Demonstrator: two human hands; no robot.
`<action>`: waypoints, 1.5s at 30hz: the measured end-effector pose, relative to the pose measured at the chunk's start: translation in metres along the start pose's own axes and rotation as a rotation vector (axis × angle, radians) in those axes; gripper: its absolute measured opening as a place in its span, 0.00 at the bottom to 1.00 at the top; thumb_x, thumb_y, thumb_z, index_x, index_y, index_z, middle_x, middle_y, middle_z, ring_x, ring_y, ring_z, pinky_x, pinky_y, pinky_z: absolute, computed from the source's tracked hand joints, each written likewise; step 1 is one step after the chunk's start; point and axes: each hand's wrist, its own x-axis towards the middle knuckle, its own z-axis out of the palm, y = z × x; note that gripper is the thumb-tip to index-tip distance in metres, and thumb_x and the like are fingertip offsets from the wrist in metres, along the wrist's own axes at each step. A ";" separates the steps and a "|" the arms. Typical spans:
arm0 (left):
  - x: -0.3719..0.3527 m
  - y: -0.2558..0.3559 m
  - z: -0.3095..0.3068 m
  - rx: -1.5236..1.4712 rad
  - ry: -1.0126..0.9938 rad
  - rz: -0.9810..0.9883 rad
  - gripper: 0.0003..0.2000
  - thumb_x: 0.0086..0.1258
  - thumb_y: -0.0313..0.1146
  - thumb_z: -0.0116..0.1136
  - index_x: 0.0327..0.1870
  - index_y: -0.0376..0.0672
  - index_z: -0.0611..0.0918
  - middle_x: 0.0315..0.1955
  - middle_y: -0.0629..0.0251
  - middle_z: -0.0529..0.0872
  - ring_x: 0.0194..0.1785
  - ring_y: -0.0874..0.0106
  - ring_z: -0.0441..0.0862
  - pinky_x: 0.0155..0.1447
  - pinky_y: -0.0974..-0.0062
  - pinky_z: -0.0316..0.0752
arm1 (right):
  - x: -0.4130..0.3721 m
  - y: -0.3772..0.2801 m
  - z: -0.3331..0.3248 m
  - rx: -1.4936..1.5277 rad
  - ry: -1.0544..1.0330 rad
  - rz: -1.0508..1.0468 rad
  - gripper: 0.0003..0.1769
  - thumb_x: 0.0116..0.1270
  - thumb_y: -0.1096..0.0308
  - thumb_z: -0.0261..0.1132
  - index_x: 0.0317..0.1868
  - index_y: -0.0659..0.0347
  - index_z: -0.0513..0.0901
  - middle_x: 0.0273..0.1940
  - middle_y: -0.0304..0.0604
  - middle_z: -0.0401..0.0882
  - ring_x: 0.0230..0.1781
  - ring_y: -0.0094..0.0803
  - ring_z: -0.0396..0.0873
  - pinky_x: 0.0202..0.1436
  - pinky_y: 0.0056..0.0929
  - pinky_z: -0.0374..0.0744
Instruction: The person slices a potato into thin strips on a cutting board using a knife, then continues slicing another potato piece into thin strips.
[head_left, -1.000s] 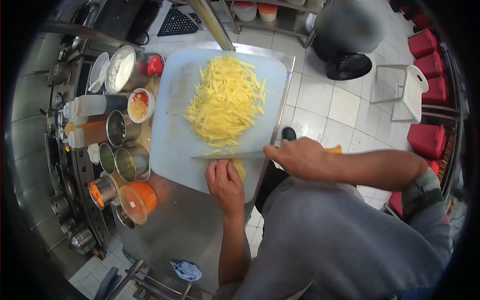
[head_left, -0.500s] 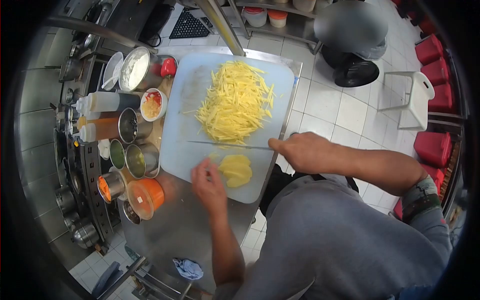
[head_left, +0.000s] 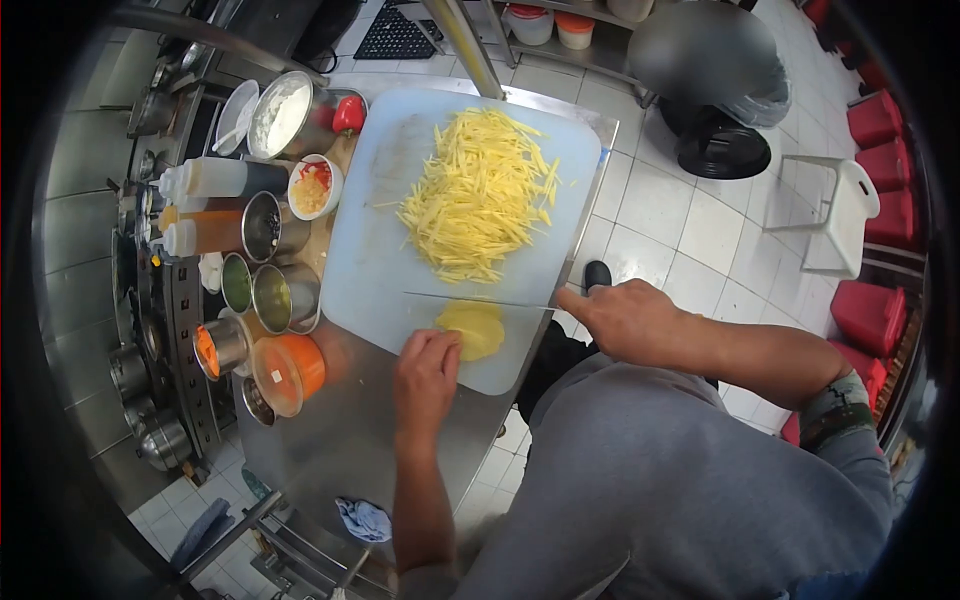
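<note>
In my right hand [head_left: 625, 318] is a kitchen knife [head_left: 480, 299], its long thin blade lying across the cutting board [head_left: 375, 260] and pointing left. The blade passes over the far edge of a small overlapping stack of pale yellow slices, which look like potato slices [head_left: 478, 332]. My left hand [head_left: 426, 372] has its fingers bunched together against the left side of that stack; the fingertips are partly hidden. Beyond the knife, a large heap of thin yellow shreds [head_left: 480, 195] covers the middle of the board.
Along the board's left side stand a bowl of chopped garnish [head_left: 315, 187], a red pepper [head_left: 349, 114], sauce bottles [head_left: 215, 178], metal pots [head_left: 285, 298] and an orange tub [head_left: 305, 362]. A blue cloth [head_left: 363, 520] lies near the table's end. A white stool [head_left: 835, 215] and another person are at right.
My left hand has come in to the slices and its fingers have closed together. The knife has moved nearer, from the shredded heap to the slices' far edge. The view has shifted slightly.
</note>
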 end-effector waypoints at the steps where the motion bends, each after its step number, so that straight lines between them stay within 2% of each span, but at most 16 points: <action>1: 0.001 0.008 0.008 -0.032 0.107 -0.003 0.06 0.73 0.27 0.67 0.46 0.37 0.87 0.43 0.54 0.84 0.46 0.54 0.84 0.53 0.59 0.80 | 0.000 -0.001 0.001 -0.043 0.012 -0.003 0.15 0.75 0.71 0.58 0.60 0.60 0.75 0.38 0.58 0.87 0.38 0.54 0.88 0.41 0.49 0.85; 3: -0.004 0.023 0.028 -0.114 0.301 -0.017 0.06 0.73 0.27 0.66 0.48 0.37 0.87 0.45 0.53 0.84 0.48 0.52 0.84 0.55 0.59 0.80 | -0.001 0.001 0.006 -0.089 0.012 -0.006 0.18 0.73 0.72 0.59 0.62 0.58 0.72 0.38 0.58 0.86 0.36 0.53 0.89 0.38 0.48 0.85; 5: -0.002 0.023 0.052 -0.061 0.291 -0.011 0.07 0.74 0.26 0.64 0.50 0.37 0.86 0.48 0.53 0.83 0.51 0.51 0.82 0.57 0.57 0.79 | 0.005 0.004 0.011 -0.106 -0.002 -0.034 0.25 0.70 0.74 0.60 0.66 0.54 0.69 0.39 0.57 0.83 0.33 0.51 0.89 0.31 0.47 0.83; 11: 0.004 0.023 0.063 0.016 0.284 -0.029 0.10 0.77 0.26 0.59 0.55 0.37 0.83 0.51 0.51 0.82 0.57 0.50 0.80 0.62 0.55 0.76 | -0.021 -0.004 0.006 -0.199 0.058 -0.025 0.21 0.71 0.73 0.61 0.62 0.55 0.69 0.37 0.56 0.83 0.32 0.51 0.89 0.31 0.46 0.84; 14: 0.007 0.023 0.062 0.015 0.289 -0.015 0.10 0.77 0.26 0.59 0.55 0.36 0.83 0.51 0.51 0.82 0.56 0.49 0.80 0.62 0.54 0.76 | 0.002 0.005 0.023 -0.080 0.084 0.011 0.19 0.72 0.72 0.61 0.61 0.57 0.70 0.36 0.55 0.84 0.32 0.51 0.89 0.31 0.46 0.84; 17: 0.004 0.023 0.064 0.024 0.273 -0.025 0.10 0.77 0.25 0.59 0.55 0.36 0.83 0.51 0.50 0.82 0.56 0.49 0.80 0.62 0.54 0.76 | 0.017 -0.012 0.025 -0.076 0.178 -0.083 0.17 0.72 0.70 0.61 0.60 0.58 0.71 0.35 0.56 0.83 0.33 0.52 0.89 0.31 0.47 0.85; 21: 0.008 0.022 0.063 0.018 0.291 -0.010 0.10 0.76 0.25 0.59 0.54 0.36 0.83 0.51 0.49 0.82 0.56 0.48 0.80 0.61 0.53 0.76 | 0.006 -0.015 0.026 -0.063 0.082 -0.019 0.17 0.72 0.70 0.61 0.59 0.58 0.71 0.34 0.57 0.84 0.33 0.54 0.89 0.32 0.48 0.85; 26: 0.012 0.021 0.065 0.007 0.318 0.008 0.09 0.76 0.25 0.60 0.53 0.35 0.84 0.50 0.49 0.83 0.55 0.48 0.80 0.61 0.53 0.76 | 0.008 -0.020 0.016 -0.041 0.094 -0.052 0.16 0.72 0.70 0.62 0.58 0.58 0.71 0.36 0.59 0.85 0.33 0.54 0.89 0.32 0.48 0.86; 28: 0.000 0.021 0.063 0.009 0.293 -0.006 0.08 0.76 0.25 0.60 0.52 0.35 0.84 0.49 0.50 0.83 0.55 0.48 0.80 0.60 0.53 0.76 | 0.016 -0.014 0.030 -0.025 0.107 -0.039 0.16 0.71 0.71 0.62 0.57 0.58 0.71 0.35 0.59 0.85 0.31 0.54 0.89 0.32 0.48 0.86; 32: 0.003 0.021 0.063 0.022 0.291 -0.003 0.08 0.76 0.25 0.60 0.52 0.36 0.85 0.48 0.51 0.83 0.54 0.48 0.81 0.60 0.53 0.77 | 0.015 -0.023 0.016 -0.082 0.123 -0.094 0.16 0.70 0.71 0.62 0.57 0.58 0.72 0.33 0.58 0.85 0.30 0.54 0.89 0.30 0.48 0.86; 35: 0.004 0.022 0.061 0.005 0.316 0.004 0.08 0.76 0.25 0.61 0.51 0.36 0.85 0.47 0.51 0.84 0.53 0.49 0.81 0.59 0.54 0.77 | 0.018 -0.006 0.025 0.017 0.138 -0.044 0.16 0.70 0.71 0.63 0.55 0.59 0.72 0.31 0.57 0.85 0.29 0.53 0.89 0.28 0.48 0.85; 38: 0.010 0.025 0.065 0.002 0.345 0.014 0.08 0.76 0.25 0.61 0.51 0.36 0.85 0.48 0.52 0.84 0.52 0.49 0.81 0.59 0.54 0.77 | 0.026 -0.017 0.028 -0.105 0.238 -0.144 0.14 0.70 0.71 0.63 0.54 0.61 0.73 0.31 0.56 0.86 0.29 0.52 0.90 0.28 0.48 0.85; 41: 0.012 0.024 0.063 -0.005 0.350 0.007 0.07 0.76 0.26 0.60 0.50 0.36 0.85 0.47 0.50 0.84 0.53 0.47 0.81 0.58 0.54 0.76 | 0.007 -0.016 0.023 -0.109 0.181 -0.059 0.13 0.70 0.71 0.63 0.53 0.62 0.74 0.31 0.55 0.86 0.29 0.52 0.90 0.29 0.47 0.85; 45: 0.007 0.021 0.067 -0.014 0.368 0.013 0.07 0.77 0.27 0.59 0.50 0.36 0.85 0.47 0.49 0.84 0.53 0.47 0.80 0.58 0.53 0.76 | 0.024 -0.022 0.018 -0.096 0.167 -0.121 0.14 0.70 0.72 0.64 0.54 0.61 0.74 0.32 0.56 0.86 0.30 0.52 0.90 0.30 0.46 0.86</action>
